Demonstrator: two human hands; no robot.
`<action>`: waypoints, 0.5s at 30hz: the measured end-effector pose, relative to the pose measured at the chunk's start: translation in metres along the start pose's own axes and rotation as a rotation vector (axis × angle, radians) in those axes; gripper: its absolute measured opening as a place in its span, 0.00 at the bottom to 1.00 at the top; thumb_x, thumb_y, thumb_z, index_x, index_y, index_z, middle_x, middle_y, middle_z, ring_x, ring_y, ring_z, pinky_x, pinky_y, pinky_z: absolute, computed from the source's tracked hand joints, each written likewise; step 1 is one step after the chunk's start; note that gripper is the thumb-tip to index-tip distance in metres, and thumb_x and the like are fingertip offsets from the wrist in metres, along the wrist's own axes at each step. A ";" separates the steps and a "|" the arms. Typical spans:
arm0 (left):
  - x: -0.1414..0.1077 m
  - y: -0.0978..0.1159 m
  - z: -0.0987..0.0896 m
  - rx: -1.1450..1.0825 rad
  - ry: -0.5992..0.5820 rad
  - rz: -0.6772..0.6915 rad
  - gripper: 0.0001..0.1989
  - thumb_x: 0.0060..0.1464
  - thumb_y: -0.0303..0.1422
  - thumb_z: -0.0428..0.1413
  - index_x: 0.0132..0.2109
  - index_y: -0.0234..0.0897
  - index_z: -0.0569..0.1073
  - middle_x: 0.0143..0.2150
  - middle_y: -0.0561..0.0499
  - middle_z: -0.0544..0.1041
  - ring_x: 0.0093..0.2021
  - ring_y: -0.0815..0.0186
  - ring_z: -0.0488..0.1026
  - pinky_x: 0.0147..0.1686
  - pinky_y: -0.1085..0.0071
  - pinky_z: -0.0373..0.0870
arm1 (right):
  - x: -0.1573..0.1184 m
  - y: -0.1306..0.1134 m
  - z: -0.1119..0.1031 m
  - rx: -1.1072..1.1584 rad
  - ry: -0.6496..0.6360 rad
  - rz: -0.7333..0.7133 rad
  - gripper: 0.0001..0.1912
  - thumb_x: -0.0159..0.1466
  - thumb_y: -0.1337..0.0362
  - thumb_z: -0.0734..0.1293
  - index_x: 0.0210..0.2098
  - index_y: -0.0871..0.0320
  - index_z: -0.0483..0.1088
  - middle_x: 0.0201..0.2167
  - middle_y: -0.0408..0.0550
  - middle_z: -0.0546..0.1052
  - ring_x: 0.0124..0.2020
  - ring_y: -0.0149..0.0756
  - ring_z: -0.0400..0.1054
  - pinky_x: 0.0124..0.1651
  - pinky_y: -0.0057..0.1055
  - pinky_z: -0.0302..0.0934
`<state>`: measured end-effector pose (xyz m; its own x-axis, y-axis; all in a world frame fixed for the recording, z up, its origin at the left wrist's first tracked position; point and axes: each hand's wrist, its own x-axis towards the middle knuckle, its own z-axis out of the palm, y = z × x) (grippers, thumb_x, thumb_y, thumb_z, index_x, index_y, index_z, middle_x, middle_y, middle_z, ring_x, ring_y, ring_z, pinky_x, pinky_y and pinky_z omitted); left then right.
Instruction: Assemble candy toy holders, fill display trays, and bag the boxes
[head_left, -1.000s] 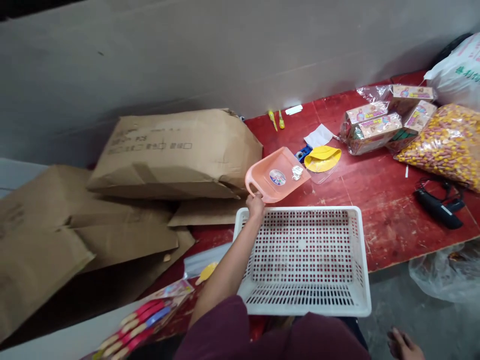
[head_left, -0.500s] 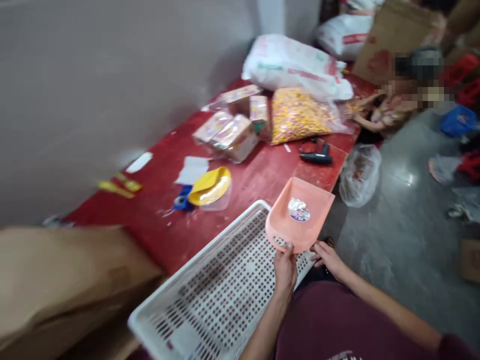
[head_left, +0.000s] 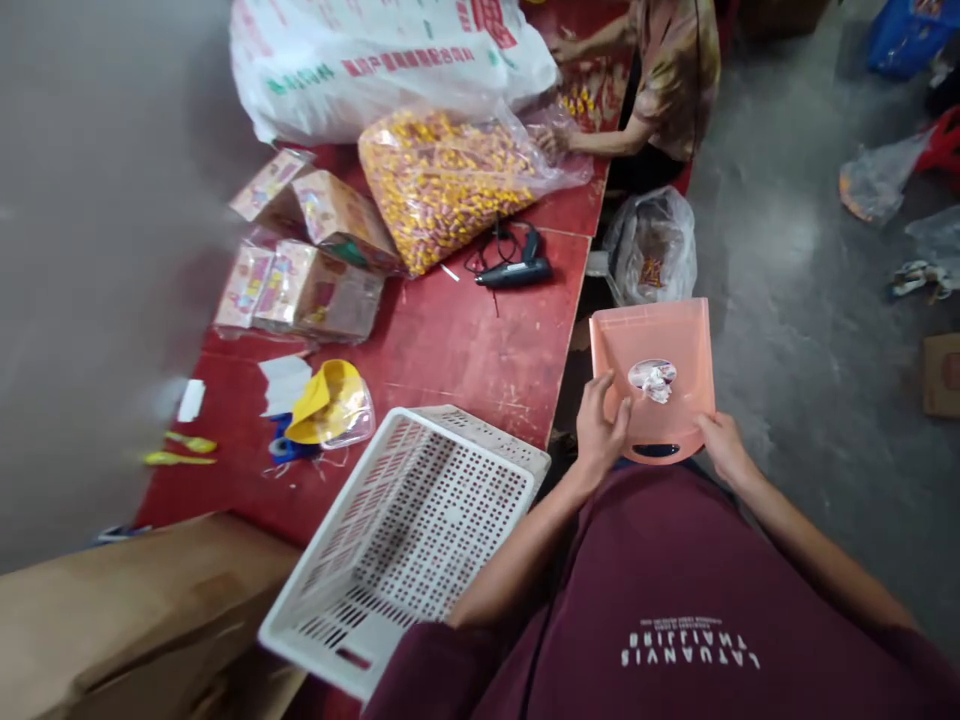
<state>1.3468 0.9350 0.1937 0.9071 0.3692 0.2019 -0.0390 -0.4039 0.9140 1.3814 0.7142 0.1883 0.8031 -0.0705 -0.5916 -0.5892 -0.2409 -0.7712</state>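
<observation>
Currently the right hand (head_left: 724, 450) pinches the pink scoop (head_left: 654, 345); the left hand (head_left: 600, 428), spread, touches its side.

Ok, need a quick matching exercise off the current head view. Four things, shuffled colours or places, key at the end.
Column one
1. pink scoop
2. handheld tool with a cord
3. large sack
4. clear plastic bag

Column two
A. white, with red and green print
B. filled with many small yellow and pinkish pieces
C. between the person's left hand and right hand
D. black, lying on the red table

Right pairs: 1-C, 2-D, 3-A, 4-B
</observation>
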 end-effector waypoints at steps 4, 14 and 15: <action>0.045 0.030 0.069 0.052 0.115 0.099 0.23 0.66 0.38 0.55 0.65 0.37 0.68 0.60 0.37 0.74 0.61 0.54 0.72 0.59 0.55 0.71 | 0.013 -0.015 -0.075 0.033 -0.040 0.006 0.16 0.53 0.53 0.67 0.26 0.60 0.77 0.23 0.46 0.78 0.27 0.38 0.70 0.31 0.29 0.60; 0.104 0.053 0.260 -0.447 -0.424 -0.645 0.31 0.53 0.48 0.65 0.58 0.35 0.72 0.56 0.40 0.78 0.53 0.55 0.77 0.55 0.59 0.74 | 0.110 -0.029 -0.238 0.441 0.075 0.112 0.18 0.52 0.52 0.72 0.31 0.61 0.80 0.28 0.50 0.82 0.34 0.42 0.75 0.40 0.33 0.67; 0.110 0.055 0.291 -0.448 -0.468 -0.676 0.32 0.52 0.48 0.66 0.59 0.36 0.72 0.55 0.41 0.78 0.52 0.55 0.78 0.53 0.60 0.75 | 0.126 -0.032 -0.255 0.490 0.116 0.115 0.19 0.51 0.51 0.73 0.31 0.61 0.80 0.29 0.50 0.82 0.34 0.42 0.75 0.40 0.33 0.68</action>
<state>1.5669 0.7096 0.1639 0.8687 -0.0062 -0.4952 0.4889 0.1700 0.8556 1.5237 0.4665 0.1988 0.7187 -0.1834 -0.6707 -0.6242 0.2546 -0.7386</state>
